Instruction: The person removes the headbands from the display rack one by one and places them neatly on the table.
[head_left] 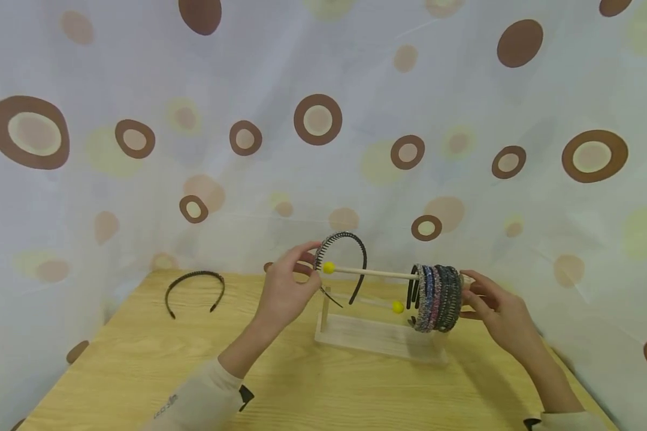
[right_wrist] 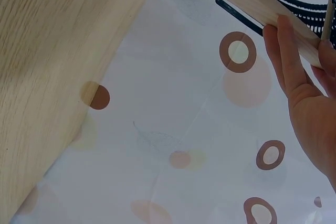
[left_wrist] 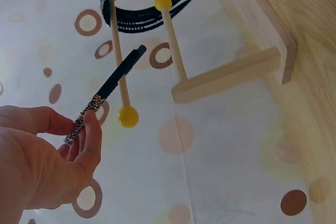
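My left hand (head_left: 288, 284) pinches a glittery headband (head_left: 365, 257) between thumb and fingers. Its comb-toothed arch stands upright around the yellow-balled free end (head_left: 329, 267) of a rod on a wooden stand (head_left: 377, 339). In the left wrist view, the sequined part of that headband (left_wrist: 84, 116) is between the fingertips, with its dark end pointing across the rod. Several headbands (head_left: 437, 299), silver, blue, pink and dark, hang together at the rod's right end. Beside them my right hand (head_left: 501, 311) grips the stand's wooden upright (right_wrist: 247, 3), partly hidden by the headbands in the head view.
A dark headband (head_left: 194, 273) lies alone on the left of the wooden table (head_left: 156, 365). A lower rod ends in another yellow ball (head_left: 398, 307). A patterned curtain (head_left: 269, 197) rises behind and at both sides of the table.
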`<state>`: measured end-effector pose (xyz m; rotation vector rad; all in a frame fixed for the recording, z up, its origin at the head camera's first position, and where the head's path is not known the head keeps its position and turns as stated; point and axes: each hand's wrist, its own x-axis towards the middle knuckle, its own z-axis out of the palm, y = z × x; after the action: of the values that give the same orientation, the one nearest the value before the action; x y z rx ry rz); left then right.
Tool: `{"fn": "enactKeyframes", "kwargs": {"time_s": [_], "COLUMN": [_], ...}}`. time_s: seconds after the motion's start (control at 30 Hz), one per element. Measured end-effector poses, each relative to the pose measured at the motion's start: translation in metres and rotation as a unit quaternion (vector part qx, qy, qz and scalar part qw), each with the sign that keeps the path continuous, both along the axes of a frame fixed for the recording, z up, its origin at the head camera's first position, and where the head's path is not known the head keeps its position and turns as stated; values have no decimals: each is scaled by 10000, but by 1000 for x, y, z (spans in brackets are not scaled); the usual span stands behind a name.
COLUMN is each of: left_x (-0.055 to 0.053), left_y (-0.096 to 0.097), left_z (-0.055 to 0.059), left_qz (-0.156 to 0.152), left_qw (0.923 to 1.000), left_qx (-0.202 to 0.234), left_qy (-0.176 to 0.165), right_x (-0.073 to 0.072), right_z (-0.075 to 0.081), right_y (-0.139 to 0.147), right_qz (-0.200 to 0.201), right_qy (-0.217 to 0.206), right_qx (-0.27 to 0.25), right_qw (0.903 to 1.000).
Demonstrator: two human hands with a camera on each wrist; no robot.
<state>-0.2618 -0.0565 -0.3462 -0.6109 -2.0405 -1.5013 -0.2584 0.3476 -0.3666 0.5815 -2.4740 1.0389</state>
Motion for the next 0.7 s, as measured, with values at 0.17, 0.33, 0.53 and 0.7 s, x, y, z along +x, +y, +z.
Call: {"fn": "enactKeyframes", "kwargs": {"time_s": [0.17,0.33,0.53,0.7], "left_x": [-6,-9,-12,-14], "left_y": [-27,-47,-64,-77], "left_z": [-3,-2,-3,-6], "left_qz": [137,354,492,561], "left_qw": [9998,9991,9982,9967], "left_qx": [8,-13,44,85], "left_qy": [-155,-232,-347,-587], "right_x": [0,1,0,-1], "right_z": [1,1,2,2], "right_y": [0,2,3,2], "right_qz": [-83,-179,-409,-581], "right_qy": [34,59,221,282], "right_qx": [138,261,587,801], "right_qw": [9999,9995,9972,9947]}}
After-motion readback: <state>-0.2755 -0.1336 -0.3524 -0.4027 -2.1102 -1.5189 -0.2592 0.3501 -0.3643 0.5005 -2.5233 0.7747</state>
